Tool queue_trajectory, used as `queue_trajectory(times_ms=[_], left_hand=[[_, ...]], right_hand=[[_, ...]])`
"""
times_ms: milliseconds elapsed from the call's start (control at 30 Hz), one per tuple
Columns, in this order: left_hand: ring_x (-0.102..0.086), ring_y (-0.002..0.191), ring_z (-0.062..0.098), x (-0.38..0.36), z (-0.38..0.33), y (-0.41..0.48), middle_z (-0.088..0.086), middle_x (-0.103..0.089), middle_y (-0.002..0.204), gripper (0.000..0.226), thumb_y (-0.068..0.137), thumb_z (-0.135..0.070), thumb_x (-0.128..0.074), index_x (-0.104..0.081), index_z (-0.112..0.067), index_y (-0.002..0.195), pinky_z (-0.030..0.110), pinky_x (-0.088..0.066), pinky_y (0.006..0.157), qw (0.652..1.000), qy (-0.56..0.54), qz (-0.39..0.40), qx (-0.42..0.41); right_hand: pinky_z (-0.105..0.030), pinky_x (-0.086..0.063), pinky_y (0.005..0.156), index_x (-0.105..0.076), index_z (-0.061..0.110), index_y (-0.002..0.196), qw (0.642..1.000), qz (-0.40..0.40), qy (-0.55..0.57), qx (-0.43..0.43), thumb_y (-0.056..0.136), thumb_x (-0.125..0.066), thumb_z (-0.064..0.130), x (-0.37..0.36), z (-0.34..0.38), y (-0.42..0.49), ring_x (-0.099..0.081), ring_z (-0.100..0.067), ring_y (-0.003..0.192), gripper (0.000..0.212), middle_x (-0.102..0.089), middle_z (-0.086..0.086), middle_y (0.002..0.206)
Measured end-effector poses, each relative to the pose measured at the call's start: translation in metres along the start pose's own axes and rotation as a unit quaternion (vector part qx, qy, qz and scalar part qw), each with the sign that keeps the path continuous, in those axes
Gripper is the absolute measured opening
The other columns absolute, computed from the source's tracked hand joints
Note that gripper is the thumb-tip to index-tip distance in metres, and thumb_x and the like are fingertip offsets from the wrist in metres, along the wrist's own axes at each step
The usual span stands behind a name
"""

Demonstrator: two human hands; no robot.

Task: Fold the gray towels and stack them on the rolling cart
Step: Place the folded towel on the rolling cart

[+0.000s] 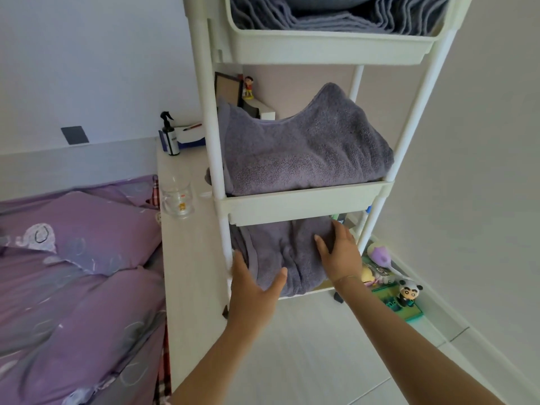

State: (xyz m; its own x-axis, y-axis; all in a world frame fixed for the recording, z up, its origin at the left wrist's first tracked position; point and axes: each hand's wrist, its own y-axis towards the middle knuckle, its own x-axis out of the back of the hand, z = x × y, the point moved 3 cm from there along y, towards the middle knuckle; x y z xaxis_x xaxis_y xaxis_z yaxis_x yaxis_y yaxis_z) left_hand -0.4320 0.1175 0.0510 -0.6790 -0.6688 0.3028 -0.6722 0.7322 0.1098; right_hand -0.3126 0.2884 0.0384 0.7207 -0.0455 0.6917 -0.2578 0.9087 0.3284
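Bottom tier of rolling cart: low slot under middle tray rim, open at front. Gray towel fills most of it. Left hand sits at the towel's left edge by the left post. Right hand lies flat on the towel near the right post. Desk stands just beside cart on left, glass on top near the post. Panda figure and other toys crowd the floor between cart and wall. Bare floor in front. Middle-tier towel is heaped, with a gap above it under top tray.
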Motion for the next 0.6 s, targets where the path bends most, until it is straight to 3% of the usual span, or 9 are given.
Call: queue_trajectory(times_ms=[100, 200, 267, 367, 433, 500, 600], left_hand=[[-0.007, 0.145, 0.010, -0.010, -0.019, -0.015, -0.009, -0.014, 0.156, 0.087, 0.079, -0.057, -0.042, -0.013, -0.017, 0.151, 0.029, -0.013, 0.118, 0.978, 0.144, -0.026, -0.149], [-0.020, 0.144, 0.024, -0.025, -0.006, -0.007, 0.004, -0.028, 0.153, 0.073, 0.088, -0.049, -0.037, -0.026, -0.011, 0.148, 0.034, -0.012, 0.114, 0.923, 0.301, 0.009, -0.242], [-0.038, 0.135, 0.035, -0.030, 0.014, 0.005, 0.014, -0.041, 0.146, 0.070, 0.093, -0.055, -0.026, -0.035, -0.008, 0.144, 0.040, -0.014, 0.112, 0.890, 0.391, 0.062, -0.224], [-0.048, 0.123, 0.046, -0.033, 0.035, 0.017, 0.025, -0.050, 0.135, 0.085, 0.089, -0.067, -0.016, -0.051, -0.003, 0.133, 0.042, -0.011, 0.112, 0.842, 0.499, 0.098, -0.180], [-0.030, 0.133, 0.051, -0.035, 0.035, 0.023, 0.030, -0.030, 0.147, 0.094, 0.083, -0.073, -0.023, -0.034, -0.002, 0.144, 0.050, -0.005, 0.115, 0.812, 0.553, 0.111, -0.149], [0.002, 0.140, 0.052, -0.041, 0.038, 0.030, 0.028, 0.005, 0.154, 0.107, 0.081, -0.079, -0.026, 0.005, -0.004, 0.150, 0.054, 0.006, 0.114, 0.777, 0.608, 0.142, -0.085], [0.008, 0.140, 0.051, -0.047, 0.035, 0.037, 0.028, 0.011, 0.154, 0.120, 0.072, -0.087, -0.029, 0.017, -0.005, 0.147, 0.056, 0.003, 0.114, 0.742, 0.648, 0.170, -0.016]], right_hand=[[-0.039, -0.037, 0.105, -0.047, 0.008, 0.134, 0.991, -0.047, -0.007, 0.129, 0.091, -0.046, 0.038, 0.008, 0.005, -0.009, -0.046, -0.028, 0.125, 0.052, -0.051, -0.012, 0.135], [-0.038, -0.030, 0.108, -0.053, 0.011, 0.131, 0.964, -0.050, -0.078, 0.250, 0.094, -0.042, 0.033, 0.010, 0.005, -0.019, -0.041, -0.025, 0.128, 0.044, -0.048, -0.011, 0.139], [-0.042, -0.026, 0.110, -0.054, 0.018, 0.132, 0.941, 0.002, -0.168, 0.296, 0.099, -0.033, 0.039, 0.002, -0.004, -0.028, -0.038, -0.028, 0.133, 0.044, -0.046, -0.009, 0.143], [-0.046, -0.024, 0.111, -0.053, 0.025, 0.134, 0.921, 0.077, -0.290, 0.248, 0.100, -0.013, 0.052, -0.009, -0.027, -0.035, -0.039, -0.034, 0.134, 0.059, -0.049, -0.009, 0.141], [-0.044, -0.034, 0.109, -0.056, 0.026, 0.131, 0.916, 0.104, -0.334, 0.196, 0.098, -0.007, 0.056, -0.010, -0.034, -0.036, -0.050, -0.036, 0.126, 0.066, -0.057, -0.012, 0.133], [-0.044, -0.037, 0.106, -0.061, 0.024, 0.126, 0.910, 0.130, -0.356, 0.170, 0.098, -0.005, 0.056, -0.012, -0.034, -0.035, -0.056, -0.035, 0.119, 0.071, -0.062, -0.012, 0.126], [-0.043, -0.024, 0.106, -0.067, 0.018, 0.118, 0.902, 0.153, -0.371, 0.163, 0.098, -0.005, 0.055, -0.017, -0.036, -0.035, -0.059, -0.033, 0.115, 0.075, -0.066, -0.011, 0.119]])
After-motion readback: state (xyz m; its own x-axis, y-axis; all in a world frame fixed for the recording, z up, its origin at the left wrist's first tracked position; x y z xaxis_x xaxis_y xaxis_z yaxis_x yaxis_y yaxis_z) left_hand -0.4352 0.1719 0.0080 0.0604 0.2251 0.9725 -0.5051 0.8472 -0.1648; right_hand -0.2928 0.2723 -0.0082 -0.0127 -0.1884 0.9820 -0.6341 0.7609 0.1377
